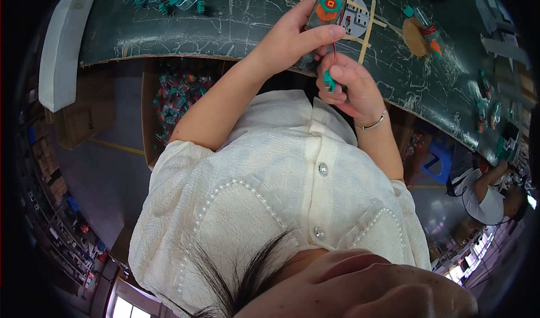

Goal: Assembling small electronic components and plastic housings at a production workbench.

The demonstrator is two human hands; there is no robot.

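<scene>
While the left hand (301,34) grasps a clear-cased device (329,10) above the green table (225,34), inward of its near edge, the right hand (354,84), at that edge, pinches a teal piece (329,81) beside a red wire (335,48).

A clear case (330,8) is held with its round teal-and-orange part facing up. A red wire (334,48) runs beside it toward a small teal clip (329,81), apart from the case.

Wears cream textured short-sleeved shirt (270,149), pearl-bead trim (248,183), round jewelled buttons (323,169); thin bracelet (373,124) just behind right grip (350,84).
</scene>
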